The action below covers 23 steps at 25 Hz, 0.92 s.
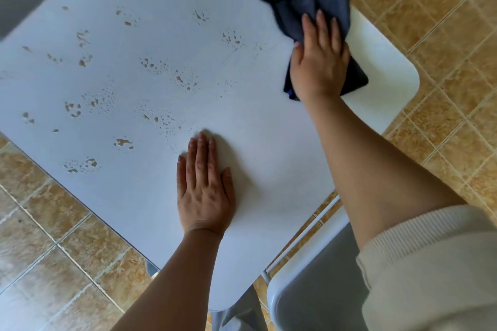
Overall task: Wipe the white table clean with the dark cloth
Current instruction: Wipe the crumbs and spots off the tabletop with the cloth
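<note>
The dark cloth (304,5) is pressed onto the white table (269,129) close to the surface's right corner by the right hand (318,62), whose fingers are stretched straight over it. The left hand (204,191) is laid palm down toward the near edge, fingers straight and together, holding nothing. Water droplets (99,101) are scattered across the left and middle of the surface.

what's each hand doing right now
Left hand: open, flat on the white table, holding nothing.
Right hand: open, pressing the dark cloth onto the table.
</note>
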{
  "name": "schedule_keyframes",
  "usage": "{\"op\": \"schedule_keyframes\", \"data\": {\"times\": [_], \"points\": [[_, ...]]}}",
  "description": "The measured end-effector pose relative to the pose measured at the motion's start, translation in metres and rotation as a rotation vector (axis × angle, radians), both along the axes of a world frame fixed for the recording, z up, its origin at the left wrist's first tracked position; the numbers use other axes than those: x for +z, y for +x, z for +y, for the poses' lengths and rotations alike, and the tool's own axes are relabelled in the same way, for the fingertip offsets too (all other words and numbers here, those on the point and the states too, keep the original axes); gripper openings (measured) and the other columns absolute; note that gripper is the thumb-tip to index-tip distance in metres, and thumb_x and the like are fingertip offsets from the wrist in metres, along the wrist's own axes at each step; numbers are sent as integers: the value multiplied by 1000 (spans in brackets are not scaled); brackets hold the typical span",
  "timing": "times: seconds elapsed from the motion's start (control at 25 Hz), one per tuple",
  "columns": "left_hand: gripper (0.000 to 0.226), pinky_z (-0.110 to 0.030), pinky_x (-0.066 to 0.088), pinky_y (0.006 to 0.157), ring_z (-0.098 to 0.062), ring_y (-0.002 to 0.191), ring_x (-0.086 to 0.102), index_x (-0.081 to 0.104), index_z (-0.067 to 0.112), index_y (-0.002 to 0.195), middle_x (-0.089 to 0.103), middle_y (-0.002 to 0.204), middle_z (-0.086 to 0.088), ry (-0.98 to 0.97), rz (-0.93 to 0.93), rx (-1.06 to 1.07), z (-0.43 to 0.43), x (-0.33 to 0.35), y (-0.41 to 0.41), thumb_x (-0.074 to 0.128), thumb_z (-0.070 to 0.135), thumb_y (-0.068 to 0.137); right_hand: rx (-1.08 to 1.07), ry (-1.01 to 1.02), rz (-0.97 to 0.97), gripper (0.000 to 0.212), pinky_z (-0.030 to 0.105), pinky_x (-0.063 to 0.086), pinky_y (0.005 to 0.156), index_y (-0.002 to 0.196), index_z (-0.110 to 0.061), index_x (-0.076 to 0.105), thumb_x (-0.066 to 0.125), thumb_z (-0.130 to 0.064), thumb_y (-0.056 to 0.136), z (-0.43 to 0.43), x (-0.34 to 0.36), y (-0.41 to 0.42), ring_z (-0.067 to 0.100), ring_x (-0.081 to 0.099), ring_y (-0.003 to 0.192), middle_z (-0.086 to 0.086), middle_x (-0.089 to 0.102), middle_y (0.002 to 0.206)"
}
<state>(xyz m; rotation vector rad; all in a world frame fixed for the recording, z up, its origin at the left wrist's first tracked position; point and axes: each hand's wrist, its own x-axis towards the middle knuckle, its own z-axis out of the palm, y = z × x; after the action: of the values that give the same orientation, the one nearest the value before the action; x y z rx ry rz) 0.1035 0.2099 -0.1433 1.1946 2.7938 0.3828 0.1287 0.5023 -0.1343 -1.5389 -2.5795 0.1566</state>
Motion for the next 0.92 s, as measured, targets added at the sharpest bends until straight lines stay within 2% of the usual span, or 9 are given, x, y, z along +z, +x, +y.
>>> {"op": "schedule_keyframes", "data": {"times": [0.12,0.2,0.36,0.56,0.76,0.92], "points": [[58,-40,13,122,-22,148,17,26,6,152,22,160,-9,-8,5,0,1,0,0,32,30,100,136,122,65,48,45,39,108,144,-25,51,42,-34,97,-40,-10,-10,25,41,142,0,46,153],[58,-40,13,122,-23,149,17,25,5,152,22,160,-10,-6,1,-4,0,1,1,31,30,100,181,156,102,46,44,42,104,140,-24,55,45,-32,96,-59,-13,-7,26,46,139,1,51,149],[58,-39,11,122,-21,149,16,24,5,152,21,160,-10,11,-20,-5,-4,2,-2,32,31,101,187,148,93,47,44,40,105,142,-24,53,46,-32,96,-92,-12,2,26,44,140,0,49,151],[55,-38,11,123,-20,149,15,24,4,152,21,160,-10,151,-121,-40,-27,10,-11,33,25,102,127,84,70,50,47,40,107,146,-24,48,44,-32,96,-140,-11,4,26,40,143,1,45,154],[57,-39,6,123,-22,149,13,23,3,152,19,160,-11,55,-56,192,-102,4,-36,31,26,100,98,74,87,48,48,41,107,144,-25,51,45,-31,97,-197,-11,-17,27,42,142,1,47,153],[58,-35,2,123,-20,149,13,25,4,152,22,160,-11,49,-45,274,-109,-4,-43,28,30,100,195,39,129,49,48,38,109,146,-23,49,48,-30,97,-248,-11,-29,27,39,144,2,45,154]]}}
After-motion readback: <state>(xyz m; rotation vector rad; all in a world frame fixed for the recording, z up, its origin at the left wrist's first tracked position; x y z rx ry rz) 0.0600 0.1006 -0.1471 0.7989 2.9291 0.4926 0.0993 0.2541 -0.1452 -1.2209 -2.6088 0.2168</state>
